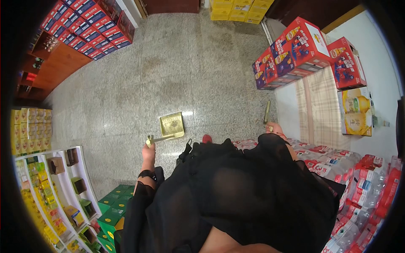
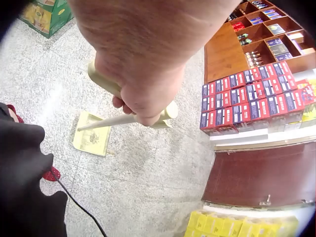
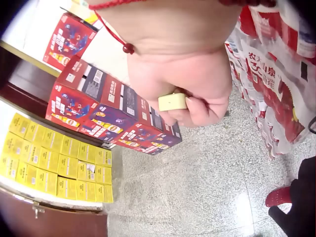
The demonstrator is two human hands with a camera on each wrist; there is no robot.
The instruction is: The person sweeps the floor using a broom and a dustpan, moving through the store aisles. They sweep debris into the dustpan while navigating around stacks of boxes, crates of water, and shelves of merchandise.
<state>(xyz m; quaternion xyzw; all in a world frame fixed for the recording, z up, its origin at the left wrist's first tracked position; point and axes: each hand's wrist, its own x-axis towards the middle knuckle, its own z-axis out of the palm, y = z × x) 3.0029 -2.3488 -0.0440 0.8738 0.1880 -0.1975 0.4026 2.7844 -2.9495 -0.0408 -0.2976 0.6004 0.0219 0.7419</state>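
Observation:
My left hand (image 1: 148,155) grips the T-shaped top of a long-handled dustpan (image 1: 172,125). In the left wrist view the pale handle (image 2: 116,120) runs from the fist down to the yellow pan (image 2: 92,140) at the floor. My right hand (image 1: 276,129) is curled round a pale yellow stick (image 1: 267,110), which extends forward beside the wall. From the right wrist view, only its squared end (image 3: 172,102) shows in the fist; the far part is hidden, so I cannot tell what kind of tool it is.
Red and blue drink cartons (image 1: 295,52) are stacked along the right wall, with shrink-wrapped bottles (image 1: 337,168) behind them. More cartons (image 1: 90,29) stand far left, yellow boxes (image 1: 240,9) at the back. A white shelf (image 1: 78,185) and green boxes (image 1: 116,202) stand near left.

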